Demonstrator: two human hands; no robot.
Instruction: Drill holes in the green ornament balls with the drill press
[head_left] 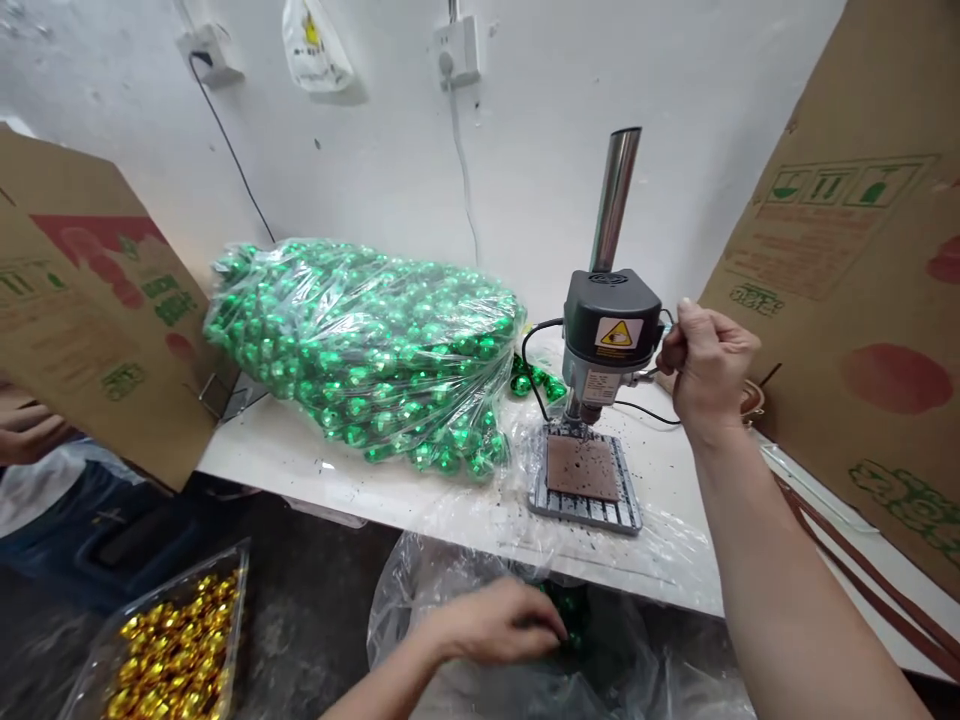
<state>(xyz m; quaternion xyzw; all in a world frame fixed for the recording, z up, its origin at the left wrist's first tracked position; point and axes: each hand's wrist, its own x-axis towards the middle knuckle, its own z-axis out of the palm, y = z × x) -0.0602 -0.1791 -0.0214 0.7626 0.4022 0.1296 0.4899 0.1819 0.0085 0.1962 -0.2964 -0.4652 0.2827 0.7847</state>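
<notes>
My right hand (709,365) is wrapped round the feed handle (649,375) on the side of a small bench drill press (611,320). Below the chuck, a brown square plate (583,467) with a dark hole lies on the slotted metal base (592,512), among dark shavings. Past the table's front edge, my left hand (510,620) is low over a clear plastic bag (420,590). Its fingers are curled and pressed together, and whatever they may hold is hidden. Shiny green balls (571,605) show dimly in the bag beside the fingertips.
A big clear bag of green faceted balls (367,350) lies on the white table (300,450). Cardboard boxes (862,300) stand at both sides. Gold balls fill a clear tub (240,590) at lower left. Another person's hand (30,425) shows at the left edge.
</notes>
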